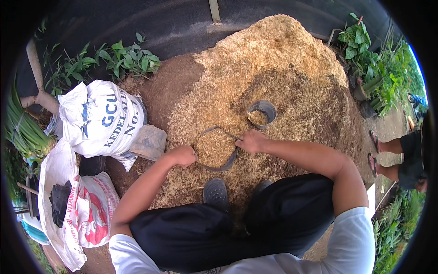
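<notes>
A round black planting bag [216, 148], filled to near its rim with pale, chaffy material, stands on the mound in front of my feet. On its left rim, my left hand [183, 156] is closed with the fingers curled. My right hand [251, 141] pinches the opposite edge, thumb and fingers pressed together. Beyond the bag and slightly right, a small grey pot [262, 114] leans in the heap, partly filled with the same material. The heap [283, 50] of light chaff over darker soil spreads around both containers.
To the left lie a stuffed white sack [107, 118], a grey plastic container [149, 141] and an open white-and-red sack [93, 210]. Leafy plants [130, 59] grow along a dark sheet wall [173, 32]. Another person's sandalled feet [375, 146] are at the right.
</notes>
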The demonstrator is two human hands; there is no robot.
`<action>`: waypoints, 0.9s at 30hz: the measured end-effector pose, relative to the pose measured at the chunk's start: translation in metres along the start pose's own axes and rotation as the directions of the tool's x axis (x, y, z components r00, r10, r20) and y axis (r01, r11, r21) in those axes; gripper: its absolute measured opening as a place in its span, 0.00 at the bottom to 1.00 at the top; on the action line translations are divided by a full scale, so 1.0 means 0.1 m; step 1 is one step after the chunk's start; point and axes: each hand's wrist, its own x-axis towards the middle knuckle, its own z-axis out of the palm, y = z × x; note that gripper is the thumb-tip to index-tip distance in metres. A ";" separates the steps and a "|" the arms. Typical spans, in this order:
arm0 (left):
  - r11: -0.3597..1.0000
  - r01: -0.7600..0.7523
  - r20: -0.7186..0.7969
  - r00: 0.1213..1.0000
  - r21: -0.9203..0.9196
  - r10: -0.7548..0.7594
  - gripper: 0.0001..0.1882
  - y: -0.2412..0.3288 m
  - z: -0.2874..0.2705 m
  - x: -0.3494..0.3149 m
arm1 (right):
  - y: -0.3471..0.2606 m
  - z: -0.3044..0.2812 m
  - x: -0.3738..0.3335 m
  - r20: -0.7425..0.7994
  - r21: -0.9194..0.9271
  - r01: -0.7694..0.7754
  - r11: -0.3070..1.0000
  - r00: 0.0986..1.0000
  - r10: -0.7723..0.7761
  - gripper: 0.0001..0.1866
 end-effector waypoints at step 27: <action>0.970 0.201 -0.004 0.979 -0.139 -0.204 0.35 -0.10 -0.08 0.01 | 0.00 0.21 -0.04 0.145 0.197 0.035 0.980 0.987 -0.064 0.28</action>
